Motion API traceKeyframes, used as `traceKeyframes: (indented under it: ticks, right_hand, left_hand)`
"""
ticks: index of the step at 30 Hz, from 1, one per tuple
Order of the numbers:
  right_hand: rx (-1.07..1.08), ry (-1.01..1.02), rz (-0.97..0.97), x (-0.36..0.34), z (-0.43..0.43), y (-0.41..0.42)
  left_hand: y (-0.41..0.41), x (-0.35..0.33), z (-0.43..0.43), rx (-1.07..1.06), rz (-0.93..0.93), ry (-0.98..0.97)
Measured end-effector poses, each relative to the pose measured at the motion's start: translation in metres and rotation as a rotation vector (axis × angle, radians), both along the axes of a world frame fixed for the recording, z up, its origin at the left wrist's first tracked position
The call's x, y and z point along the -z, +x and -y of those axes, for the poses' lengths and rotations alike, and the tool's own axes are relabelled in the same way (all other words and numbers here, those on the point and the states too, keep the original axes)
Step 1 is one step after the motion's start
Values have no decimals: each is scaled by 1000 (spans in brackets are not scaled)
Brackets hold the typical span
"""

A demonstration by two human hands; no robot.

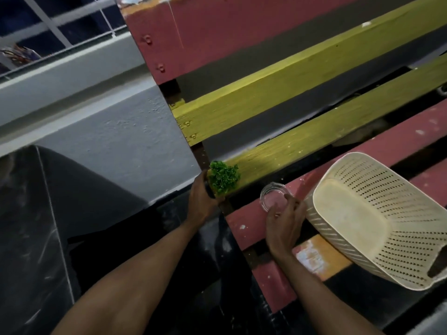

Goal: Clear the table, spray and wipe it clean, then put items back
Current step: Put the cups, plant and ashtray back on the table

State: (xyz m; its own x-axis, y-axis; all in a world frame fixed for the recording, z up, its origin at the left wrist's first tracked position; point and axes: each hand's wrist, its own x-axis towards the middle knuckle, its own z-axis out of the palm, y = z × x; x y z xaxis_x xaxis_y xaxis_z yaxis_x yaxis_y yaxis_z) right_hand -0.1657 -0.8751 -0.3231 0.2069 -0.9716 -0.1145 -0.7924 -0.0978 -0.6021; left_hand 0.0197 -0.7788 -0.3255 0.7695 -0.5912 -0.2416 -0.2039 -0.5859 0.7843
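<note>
The table (302,76) is made of red and yellow wooden slats with gaps between them. My left hand (202,201) grips a small dark pot with a green leafy plant (223,176) at the table's left end, over a yellow slat. My right hand (284,222) is closed around a clear glass (272,197) standing on a red slat. A cream perforated plastic basket (377,221) lies tipped on its side just right of that hand, touching it.
Another clear glass (128,0) shows at the table's far top-left corner. A grey wall ledge (72,76) and white railing (48,22) run along the left. A dark surface (36,226) lies at the lower left, below the table's end.
</note>
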Motion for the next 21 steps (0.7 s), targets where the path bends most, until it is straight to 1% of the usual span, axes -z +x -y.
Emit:
traceKeyframes:
  ticks: [5, 8, 11, 14, 18, 21]
  right_hand:
    - [26, -36, -39, 9, -8, -2]
    - [54, 28, -31, 13, -11, 2]
    - [131, 110, 26, 16, -8, 6]
    - [240, 164, 110, 16, -4, 10]
    - [349, 214, 156, 10, 2, 14]
    - [399, 258, 190, 8, 6, 14]
  left_hand:
    - [0, 20, 10, -5, -27, -9]
    - [1, 29, 14, -31, 1, -27]
    - [3, 37, 16, -63, 67, 2]
    - [6, 41, 14, -58, 87, 31]
    - [4, 35, 18, -54, 36, -77]
    - [-4, 31, 29, -114, 26, -91]
